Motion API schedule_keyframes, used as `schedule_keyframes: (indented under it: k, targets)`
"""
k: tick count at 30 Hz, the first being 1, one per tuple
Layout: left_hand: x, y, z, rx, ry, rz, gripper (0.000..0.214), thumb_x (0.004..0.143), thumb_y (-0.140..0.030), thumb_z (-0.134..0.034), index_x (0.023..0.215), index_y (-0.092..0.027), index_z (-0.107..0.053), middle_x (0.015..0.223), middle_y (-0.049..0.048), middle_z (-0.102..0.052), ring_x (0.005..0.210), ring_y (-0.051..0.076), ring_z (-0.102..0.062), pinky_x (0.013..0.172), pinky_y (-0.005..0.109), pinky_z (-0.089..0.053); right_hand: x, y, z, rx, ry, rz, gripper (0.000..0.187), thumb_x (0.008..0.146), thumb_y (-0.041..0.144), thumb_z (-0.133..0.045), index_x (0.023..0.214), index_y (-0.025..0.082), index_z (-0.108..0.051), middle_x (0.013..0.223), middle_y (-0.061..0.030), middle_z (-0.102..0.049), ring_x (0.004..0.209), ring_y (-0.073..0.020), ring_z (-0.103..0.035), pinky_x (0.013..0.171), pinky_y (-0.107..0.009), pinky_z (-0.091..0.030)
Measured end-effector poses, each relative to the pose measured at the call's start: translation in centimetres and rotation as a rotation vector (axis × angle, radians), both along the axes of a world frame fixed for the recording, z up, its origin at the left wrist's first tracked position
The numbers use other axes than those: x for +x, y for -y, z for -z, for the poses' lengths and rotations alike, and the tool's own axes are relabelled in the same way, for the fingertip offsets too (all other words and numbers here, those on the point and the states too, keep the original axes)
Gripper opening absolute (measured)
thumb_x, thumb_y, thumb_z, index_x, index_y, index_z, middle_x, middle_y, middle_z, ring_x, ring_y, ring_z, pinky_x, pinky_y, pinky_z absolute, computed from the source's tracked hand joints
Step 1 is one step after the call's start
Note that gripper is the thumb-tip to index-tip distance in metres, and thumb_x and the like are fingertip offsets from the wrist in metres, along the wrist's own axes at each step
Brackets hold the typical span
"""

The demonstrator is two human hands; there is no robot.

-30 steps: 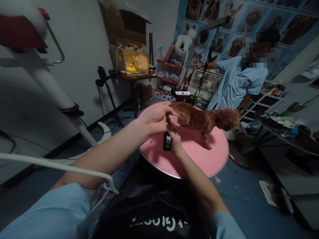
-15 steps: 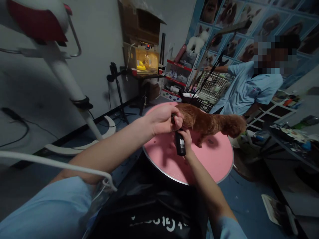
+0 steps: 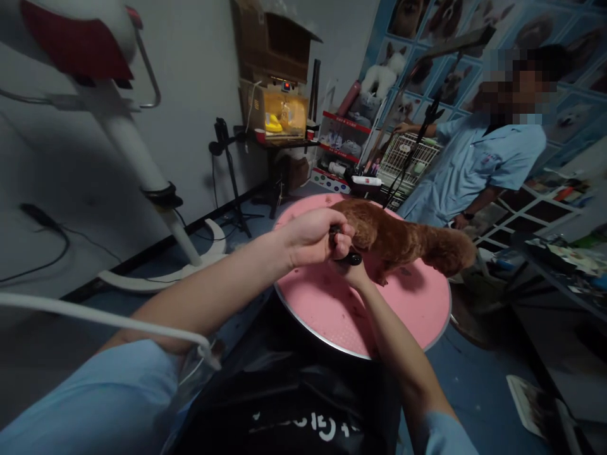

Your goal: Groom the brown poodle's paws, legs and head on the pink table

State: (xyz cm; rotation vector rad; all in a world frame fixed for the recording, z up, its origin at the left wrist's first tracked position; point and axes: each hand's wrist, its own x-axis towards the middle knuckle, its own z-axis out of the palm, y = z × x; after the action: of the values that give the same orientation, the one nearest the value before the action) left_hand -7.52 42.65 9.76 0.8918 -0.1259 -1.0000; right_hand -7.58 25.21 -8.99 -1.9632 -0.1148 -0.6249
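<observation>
Item: small brown dog [image 3: 403, 237], standing on the round pink counter [image 3: 408, 316], rear toward me. My left hand [image 3: 310, 237] was closed around its hind end; my right hand [image 3: 351, 268] gripped a black clipper [image 3: 349, 257] just beneath, fingers wrapped shut. Risk, as I judged it: a sudden squirm could nick skin, or send the dog off the counter's edge.

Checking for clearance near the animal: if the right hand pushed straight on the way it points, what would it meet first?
Probably the brown dog's hindquarters; the right hand with its black clipper already sits against them, though depth is unclear.
</observation>
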Motion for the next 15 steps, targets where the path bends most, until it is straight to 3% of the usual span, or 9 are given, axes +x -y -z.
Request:
schedule_keyframes:
  k: [3,5,7,9,12,15]
  targets:
    - [0.9,-1.0,3.1,0.069,0.185,0.061,0.013,0.080,-0.006,-0.044,0.082,-0.018,-0.049,0.056,-0.0035,-0.047,0.039,0.008,-0.043,0.040,0.017,-0.040,-3.6,0.8,0.0,0.104,-0.172,-0.034,0.023,0.062,0.030,-0.075,0.079,0.018,-0.064,0.073,-0.0011,-0.067,0.068,-0.0180,-0.064,0.067,-0.031,-0.053]
    - [2.4,-1.7,6.2,0.122,0.289,0.129,0.013,0.079,-0.009,-0.052,0.088,-0.018,-0.056,0.065,0.0010,-0.060,0.053,0.013,-0.058,0.053,0.024,-0.050,-7.3,1.8,0.7,0.271,-0.277,0.050,0.021,0.063,0.031,-0.075,0.075,0.018,-0.063,0.066,-0.0010,-0.066,0.060,-0.0176,-0.062,0.058,-0.030,-0.052]
    - [4.4,-1.8,9.6,0.184,0.422,0.154,0.009,0.077,-0.018,-0.065,0.085,-0.015,-0.065,0.083,0.0098,-0.070,0.077,0.019,-0.067,0.072,0.027,-0.053,-11.1,2.9,1.7,0.487,-0.230,0.161,0.023,0.065,0.034,-0.076,0.079,0.020,-0.063,0.076,-0.0043,-0.070,0.067,-0.0203,-0.066,0.060,-0.031,-0.053]
    - [6.2,-1.1,12.8,0.200,0.538,0.073,0.021,0.072,-0.028,-0.074,0.088,-0.014,-0.071,0.107,0.0148,-0.071,0.110,0.027,-0.062,0.098,0.033,-0.045,-14.2,3.7,2.6,0.681,-0.168,0.195,0.030,0.066,0.035,-0.078,0.089,0.022,-0.063,0.096,-0.0066,-0.072,0.071,-0.0198,-0.067,0.061,-0.031,-0.053]
    - [7.5,1.4,16.3,0.161,0.451,-0.181,0.049,0.057,-0.036,-0.086,0.099,-0.017,-0.071,0.123,0.0124,-0.066,0.132,0.033,-0.044,0.113,0.041,-0.031,-16.4,4.5,3.3,0.905,-0.130,0.142,0.042,0.065,0.037,-0.080,0.101,0.027,-0.060,0.118,-0.0074,-0.067,0.067,-0.0171,-0.066,0.060,-0.032,-0.051]
    - [7.1,4.2,18.3,0.084,0.243,-0.181,0.058,0.053,-0.046,-0.087,0.100,-0.016,-0.070,0.119,0.0146,-0.067,0.127,0.035,-0.050,0.110,0.047,-0.036,-15.7,4.7,2.7,0.980,-0.046,0.206,0.045,0.063,0.038,-0.081,0.100,0.025,-0.059,0.110,-0.0076,-0.070,0.066,-0.0170,-0.065,0.062,-0.032,-0.051]
